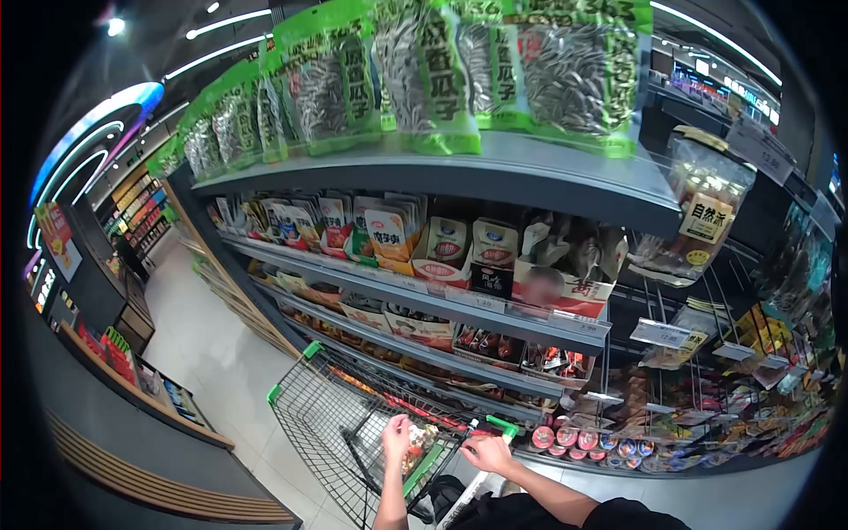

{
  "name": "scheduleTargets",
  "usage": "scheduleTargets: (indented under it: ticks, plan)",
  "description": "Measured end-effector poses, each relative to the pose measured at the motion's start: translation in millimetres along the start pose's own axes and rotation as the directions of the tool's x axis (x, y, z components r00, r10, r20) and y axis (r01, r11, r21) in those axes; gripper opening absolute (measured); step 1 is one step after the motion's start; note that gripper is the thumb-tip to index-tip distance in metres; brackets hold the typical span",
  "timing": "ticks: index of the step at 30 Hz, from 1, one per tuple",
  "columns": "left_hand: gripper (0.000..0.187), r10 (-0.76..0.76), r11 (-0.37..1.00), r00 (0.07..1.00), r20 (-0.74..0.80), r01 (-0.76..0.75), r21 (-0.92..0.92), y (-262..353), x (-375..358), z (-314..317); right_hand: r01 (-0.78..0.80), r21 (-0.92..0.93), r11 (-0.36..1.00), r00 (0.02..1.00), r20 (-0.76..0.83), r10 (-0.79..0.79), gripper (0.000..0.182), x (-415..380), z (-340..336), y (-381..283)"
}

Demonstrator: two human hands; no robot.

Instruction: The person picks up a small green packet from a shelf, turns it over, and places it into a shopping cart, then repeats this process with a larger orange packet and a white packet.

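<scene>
A supermarket aisle runs past grey shelves stacked with green snack bags and boxed goods. The person's two hands — left hand, right hand — sit apart, each closed on the handle of a wire shopping cart just in front. The cart looks rigid and likely rolls easily; the handle is the natural grip. Shelving crowds the right — open floor lies left.

Cart sits in aisle w/ shelves to its right, counter on left. Seed bags on top shelf; both hands on cart handle, nearest person.
</scene>
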State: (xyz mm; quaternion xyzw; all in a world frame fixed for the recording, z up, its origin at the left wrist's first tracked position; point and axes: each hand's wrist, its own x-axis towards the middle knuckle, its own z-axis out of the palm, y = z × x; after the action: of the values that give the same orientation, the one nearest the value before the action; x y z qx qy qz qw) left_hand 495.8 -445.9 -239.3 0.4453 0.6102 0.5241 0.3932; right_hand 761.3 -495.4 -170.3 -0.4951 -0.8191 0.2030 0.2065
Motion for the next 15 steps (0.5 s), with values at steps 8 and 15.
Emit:
scheduleTargets:
  ticks: [8,15]
  plan:
    - [0.017,0.450,0.848,0.854,0.259,-0.500,0.177,211,11,135,0.037,-0.008,0.999,0.999,-0.028,-0.037,0.027,-17,7,10]
    - [0.026,0.423,0.588,0.859,0.287,-0.502,0.634,204,54,218,0.064,0.029,0.998,0.998,-0.009,-0.063,0.027,-21,1,22]
